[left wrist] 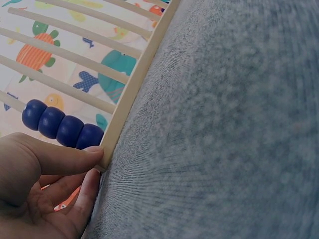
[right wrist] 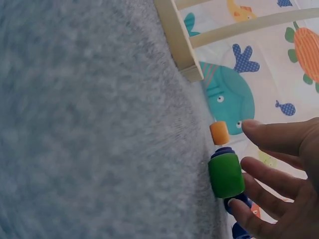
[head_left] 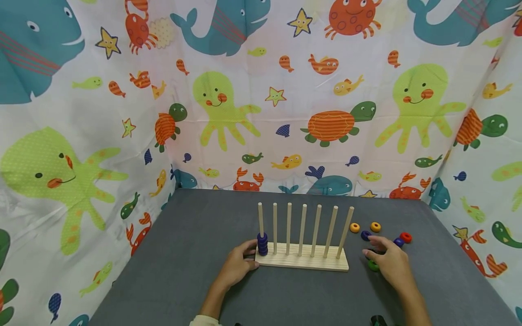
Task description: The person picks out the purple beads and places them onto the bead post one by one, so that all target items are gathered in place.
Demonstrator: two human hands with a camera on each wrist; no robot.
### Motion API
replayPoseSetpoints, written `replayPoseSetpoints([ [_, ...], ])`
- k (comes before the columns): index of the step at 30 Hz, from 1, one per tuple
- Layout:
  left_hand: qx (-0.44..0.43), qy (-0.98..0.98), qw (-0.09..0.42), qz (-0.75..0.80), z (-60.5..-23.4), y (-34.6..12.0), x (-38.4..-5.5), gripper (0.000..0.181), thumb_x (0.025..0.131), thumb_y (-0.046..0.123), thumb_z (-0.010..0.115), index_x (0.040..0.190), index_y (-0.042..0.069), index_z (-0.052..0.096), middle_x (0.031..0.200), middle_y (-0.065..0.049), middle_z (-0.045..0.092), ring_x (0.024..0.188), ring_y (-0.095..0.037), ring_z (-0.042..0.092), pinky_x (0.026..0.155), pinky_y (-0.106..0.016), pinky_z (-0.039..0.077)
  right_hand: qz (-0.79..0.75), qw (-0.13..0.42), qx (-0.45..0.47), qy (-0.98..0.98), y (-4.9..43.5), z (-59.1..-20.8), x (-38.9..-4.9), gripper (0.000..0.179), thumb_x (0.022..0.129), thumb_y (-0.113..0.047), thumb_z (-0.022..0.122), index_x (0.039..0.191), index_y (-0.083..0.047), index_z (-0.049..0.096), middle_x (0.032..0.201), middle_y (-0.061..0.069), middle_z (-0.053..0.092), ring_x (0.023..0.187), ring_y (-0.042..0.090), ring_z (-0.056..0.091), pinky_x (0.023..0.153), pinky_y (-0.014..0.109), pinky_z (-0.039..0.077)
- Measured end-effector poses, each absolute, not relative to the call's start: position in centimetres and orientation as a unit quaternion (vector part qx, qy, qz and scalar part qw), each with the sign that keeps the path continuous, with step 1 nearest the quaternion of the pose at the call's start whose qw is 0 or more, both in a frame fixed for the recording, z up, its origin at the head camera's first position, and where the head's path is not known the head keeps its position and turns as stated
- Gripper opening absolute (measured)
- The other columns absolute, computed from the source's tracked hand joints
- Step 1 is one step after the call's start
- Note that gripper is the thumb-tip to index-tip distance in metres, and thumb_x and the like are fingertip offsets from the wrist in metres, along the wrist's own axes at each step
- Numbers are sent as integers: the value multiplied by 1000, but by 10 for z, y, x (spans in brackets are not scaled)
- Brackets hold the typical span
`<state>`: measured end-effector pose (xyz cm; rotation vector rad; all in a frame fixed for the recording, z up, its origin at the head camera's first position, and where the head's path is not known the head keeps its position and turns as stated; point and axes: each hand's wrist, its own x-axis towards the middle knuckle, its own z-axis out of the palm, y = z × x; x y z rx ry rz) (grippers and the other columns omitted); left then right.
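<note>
A pale wooden peg board [head_left: 303,262] with several upright dowels stands on the grey table. Stacked on its leftmost dowel are several dark blue beads [head_left: 263,244]. My left hand [head_left: 238,265] pinches the board's left end, the thumb lying on the base beside the stack, as the left wrist view also shows. Off the board's right end, my right hand [head_left: 389,262] hovers with fingers spread and loosely bent, close to a green bead [right wrist: 227,175] on the table. Nothing sits between its thumb and fingers in the right wrist view.
Beyond the right hand lie two orange beads [head_left: 375,227], a dark blue bead [head_left: 365,235], another blue bead [head_left: 398,242] and a red bead [head_left: 405,237]. A dark object [head_left: 378,320] shows at the near edge. Sea-animal cloth [head_left: 285,158] hangs around the table.
</note>
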<state>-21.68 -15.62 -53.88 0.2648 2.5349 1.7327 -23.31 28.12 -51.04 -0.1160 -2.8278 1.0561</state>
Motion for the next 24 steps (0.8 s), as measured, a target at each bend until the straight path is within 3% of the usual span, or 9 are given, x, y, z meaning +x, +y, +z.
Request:
replayPoseSetpoints([
  [9,86,823,34,560,-540,-156,-217,66,88,-7,73,151,3,56,142,-26,63,120,-39,69,96,-43,62,344,30,-36,-938,285,-516,-236,56,94,-14,80,142,4,59,134,33,64,125,52,58,106,73,42],
  [24,83,823,33,561,-538,-155,-216,66,87,-6,75,150,2,56,141,-27,63,118,-39,70,96,-45,62,339,39,-25,-940,285,-515,-236,50,90,-5,78,137,6,63,124,30,71,109,46,67,92,64,53],
])
